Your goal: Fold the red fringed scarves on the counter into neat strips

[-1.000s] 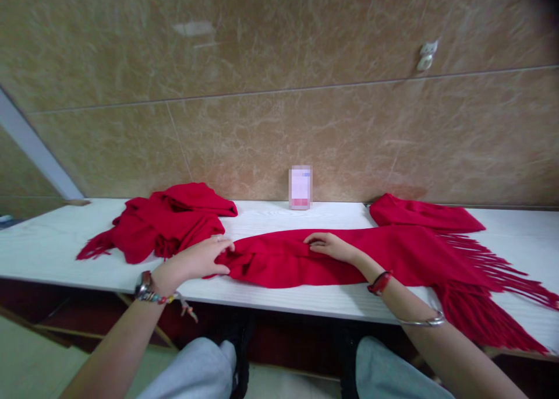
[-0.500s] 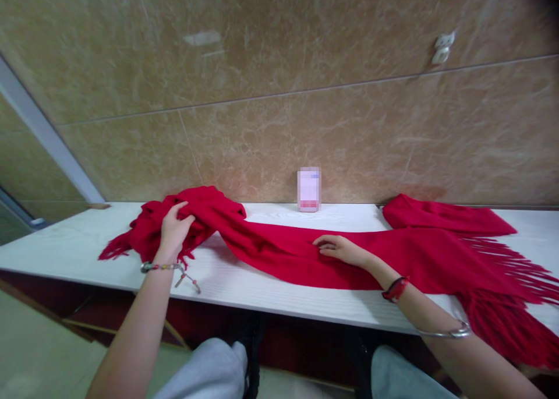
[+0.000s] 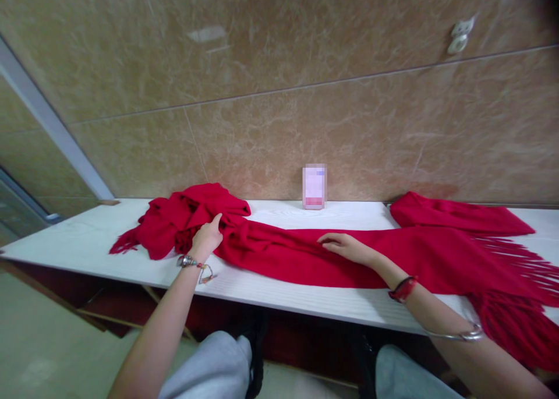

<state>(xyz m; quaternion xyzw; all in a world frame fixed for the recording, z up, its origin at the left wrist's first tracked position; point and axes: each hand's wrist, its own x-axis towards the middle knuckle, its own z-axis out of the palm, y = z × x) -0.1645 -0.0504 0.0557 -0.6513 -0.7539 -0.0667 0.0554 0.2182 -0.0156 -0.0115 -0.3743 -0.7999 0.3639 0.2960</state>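
Note:
A long red scarf (image 3: 297, 253) lies stretched along the white table (image 3: 78, 244), with fringe hanging off the right edge. Its left end is bunched in a heap (image 3: 183, 218). My left hand (image 3: 207, 236) is closed on the fabric at the heap's right side. Fingers flat, my right hand (image 3: 347, 246) presses on the scarf's middle. Both wrists carry bracelets.
A small blurred card (image 3: 314, 187) stands against the marble wall behind the scarf. A folded red part (image 3: 454, 218) lies at the back right. My knees in grey trousers (image 3: 209, 370) are under the table's front edge. A socket (image 3: 458, 38) is on the wall.
My left hand went from the scarf's loose end to the heap on the left, then came back slightly right and gripped the fabric. The right hand stayed flat on the scarf.

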